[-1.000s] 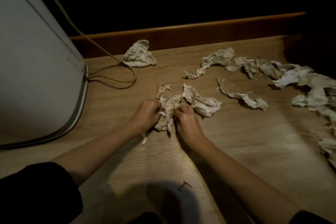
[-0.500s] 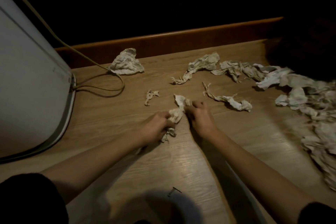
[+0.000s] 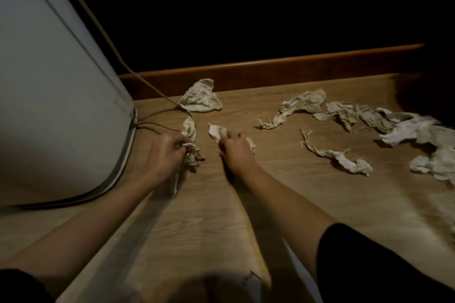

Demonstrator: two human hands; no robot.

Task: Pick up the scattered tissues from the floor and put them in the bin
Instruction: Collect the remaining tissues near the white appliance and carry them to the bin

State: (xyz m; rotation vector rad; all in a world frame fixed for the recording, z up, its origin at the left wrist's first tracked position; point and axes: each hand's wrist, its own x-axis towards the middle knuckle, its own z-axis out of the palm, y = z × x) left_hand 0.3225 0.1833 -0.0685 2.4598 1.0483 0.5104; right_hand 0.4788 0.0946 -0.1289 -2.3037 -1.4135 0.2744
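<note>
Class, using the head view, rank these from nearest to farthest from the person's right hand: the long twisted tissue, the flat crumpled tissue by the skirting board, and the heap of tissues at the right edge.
From the right hand:
1. Flat crumpled tissue, up and left, by the skirting board; the long twisted tissue, to the right, is too close to call against it.
2. Heap of tissues, far right edge.

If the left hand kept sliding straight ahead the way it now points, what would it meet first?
Likely the tan cord looping on the floor just beyond the left hand, then the flat crumpled tissue by the skirting board. Depth is hard to judge here.
</note>
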